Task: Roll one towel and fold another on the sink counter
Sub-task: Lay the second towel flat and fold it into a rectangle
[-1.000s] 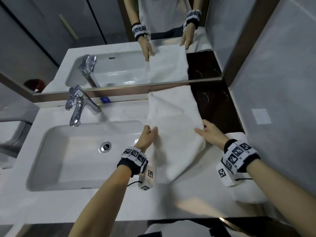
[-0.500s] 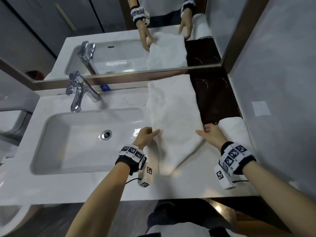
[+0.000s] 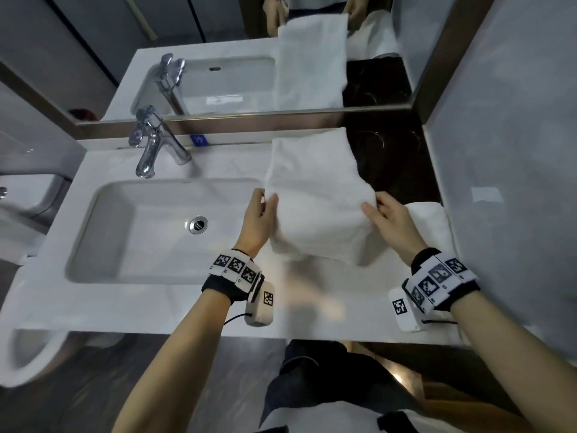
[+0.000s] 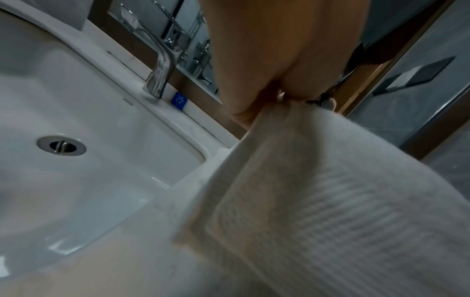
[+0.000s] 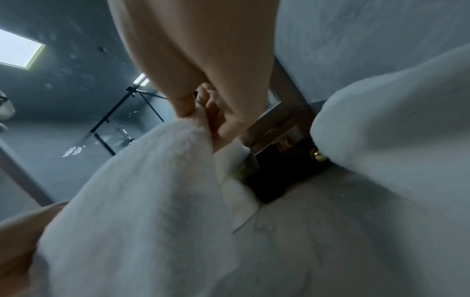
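A white towel (image 3: 315, 195) lies lengthwise on the counter (image 3: 175, 310) right of the sink, its near end raised off the surface. My left hand (image 3: 260, 214) pinches the towel's left edge (image 4: 287, 152), thumb on top. My right hand (image 3: 385, 214) pinches the right edge (image 5: 162, 170) the same way. The lifted near part hangs blurred between both hands. A second white towel (image 3: 432, 223), rolled, sits at the counter's right end behind my right wrist, and looms large in the right wrist view (image 5: 396, 112).
The white basin (image 3: 156, 226) with its drain (image 3: 198, 224) fills the left. A chrome faucet (image 3: 153, 145) stands behind it under the mirror (image 3: 237, 57). A dark recess (image 3: 396, 164) and a grey wall (image 3: 505, 151) bound the right side.
Both hands have lifted the towel's near end off the counter and carried it away from me, over the far part. The head view has tipped down.
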`<move>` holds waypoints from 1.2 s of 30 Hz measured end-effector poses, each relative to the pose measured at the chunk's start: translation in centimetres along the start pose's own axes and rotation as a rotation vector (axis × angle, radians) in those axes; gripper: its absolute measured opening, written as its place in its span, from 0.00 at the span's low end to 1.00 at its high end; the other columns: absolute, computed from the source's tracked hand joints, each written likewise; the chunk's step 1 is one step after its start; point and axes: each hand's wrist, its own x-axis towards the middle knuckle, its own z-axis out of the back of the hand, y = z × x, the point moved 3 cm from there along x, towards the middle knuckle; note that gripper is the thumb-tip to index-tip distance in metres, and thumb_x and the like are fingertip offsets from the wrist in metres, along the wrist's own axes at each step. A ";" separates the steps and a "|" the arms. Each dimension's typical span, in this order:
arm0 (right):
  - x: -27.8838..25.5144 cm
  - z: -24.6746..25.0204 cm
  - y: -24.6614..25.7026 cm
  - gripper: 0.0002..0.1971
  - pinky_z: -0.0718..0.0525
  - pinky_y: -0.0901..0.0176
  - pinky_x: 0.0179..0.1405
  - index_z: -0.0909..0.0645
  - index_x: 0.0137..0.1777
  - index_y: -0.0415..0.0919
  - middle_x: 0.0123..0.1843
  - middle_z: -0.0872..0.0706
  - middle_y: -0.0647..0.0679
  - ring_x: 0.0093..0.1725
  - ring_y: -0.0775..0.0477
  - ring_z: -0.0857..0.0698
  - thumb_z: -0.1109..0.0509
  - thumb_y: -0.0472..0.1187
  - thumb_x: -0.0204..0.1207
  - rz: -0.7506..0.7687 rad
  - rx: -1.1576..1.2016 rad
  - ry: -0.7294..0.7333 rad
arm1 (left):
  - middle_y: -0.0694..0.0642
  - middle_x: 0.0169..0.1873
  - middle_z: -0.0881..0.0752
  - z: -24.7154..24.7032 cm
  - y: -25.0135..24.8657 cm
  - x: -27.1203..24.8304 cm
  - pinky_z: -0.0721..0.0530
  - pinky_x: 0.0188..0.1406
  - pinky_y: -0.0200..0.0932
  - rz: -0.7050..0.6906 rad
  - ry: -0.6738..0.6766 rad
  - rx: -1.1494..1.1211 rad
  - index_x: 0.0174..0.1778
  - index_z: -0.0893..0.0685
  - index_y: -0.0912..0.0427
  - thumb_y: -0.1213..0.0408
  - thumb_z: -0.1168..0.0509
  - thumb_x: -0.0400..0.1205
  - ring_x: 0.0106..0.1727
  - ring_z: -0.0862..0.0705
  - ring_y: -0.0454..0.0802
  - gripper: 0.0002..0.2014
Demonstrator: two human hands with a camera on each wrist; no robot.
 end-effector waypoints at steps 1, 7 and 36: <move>0.0 -0.1 0.3 0.05 0.14 0.69 0.46 0.22 0.53 0.49 0.51 0.11 0.51 0.47 0.60 0.12 0.37 0.39 0.82 0.005 0.020 0.015 | 0.59 0.32 0.29 0.0 -0.2 0.0 0.31 0.32 0.47 0.005 -0.003 -0.010 0.47 0.31 0.61 0.60 0.45 0.87 0.33 0.31 0.51 0.08; 0.6 -1.4 -2.5 0.22 0.19 0.52 0.62 0.34 0.76 0.39 0.67 0.19 0.39 0.61 0.46 0.18 0.41 0.29 0.83 -0.153 -0.071 0.143 | 0.56 0.38 0.18 -0.4 3.0 0.0 0.23 0.40 0.41 0.207 0.066 -0.005 0.66 0.29 0.60 0.65 0.44 0.87 0.40 0.20 0.50 0.12; -8.6 -2.6 -9.5 0.19 0.20 0.51 0.60 0.24 0.64 0.36 0.61 0.19 0.43 0.64 0.41 0.20 0.26 0.39 0.74 -0.639 0.028 -0.023 | 0.52 0.39 0.24 -1.0 10.0 -6.9 0.26 0.37 0.36 0.344 0.197 0.399 0.52 0.28 0.64 0.54 0.37 0.83 0.44 0.24 0.50 0.15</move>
